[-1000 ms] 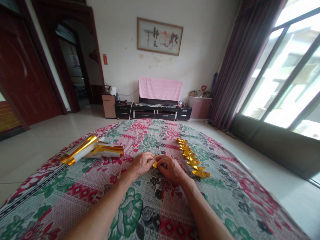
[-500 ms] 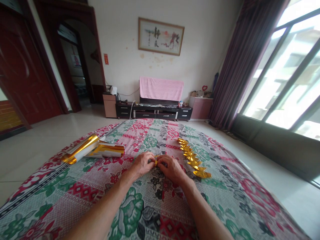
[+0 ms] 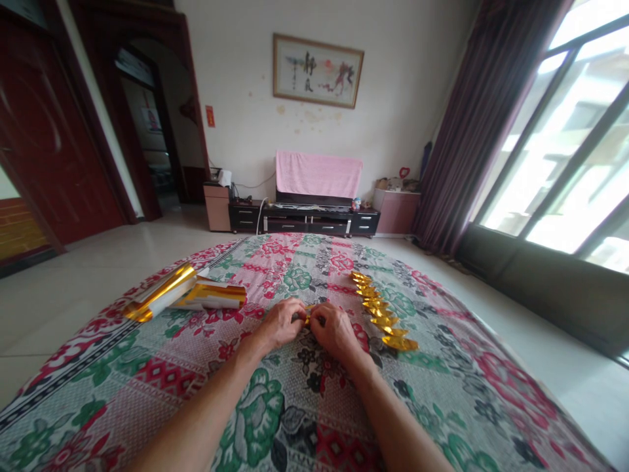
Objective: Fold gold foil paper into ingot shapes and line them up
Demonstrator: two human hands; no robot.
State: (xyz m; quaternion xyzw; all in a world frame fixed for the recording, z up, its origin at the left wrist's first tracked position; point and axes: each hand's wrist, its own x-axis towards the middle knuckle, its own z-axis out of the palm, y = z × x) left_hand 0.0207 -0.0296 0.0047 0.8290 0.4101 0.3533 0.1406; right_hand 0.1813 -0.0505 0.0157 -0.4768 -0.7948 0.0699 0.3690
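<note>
"White wall [image 3: 236, 59] at the back, with a framed picture [image 3: 318, 71] hung on it. What's below?"

"Low black cabinet [image 3: 289, 227], and above it a pink towel [image 3: 319, 172], soft-looking, draped over something dark. Pleated purple curtain [image 3: 457, 144] off to the right, beside the bright window [image 3: 535, 151]."

"And nearer?"

"Rounded surface under a flowered cloth [image 3: 307, 432], woven-looking, in red, green and grey, slightly rumpled."

"Where are the hands?"

"Close together over the middle of it. Left hand [image 3: 281, 322] and right hand [image 3: 335, 330] both have their fingertips pinched on one small gold piece [image 3: 308, 318]. Their fingers cover most of it, so I can't tell its full shape."

"Anything crowding them?"

"Not closely. Beyond the left hand lie two gold-and-white rolls [image 3: 213, 297], shiny and smooth, one overlapping the other. Just right of the right hand runs a slanting row of gold folded pieces [image 3: 376, 304], creased, glossy, pointed at the ends, set edge to edge."
</note>
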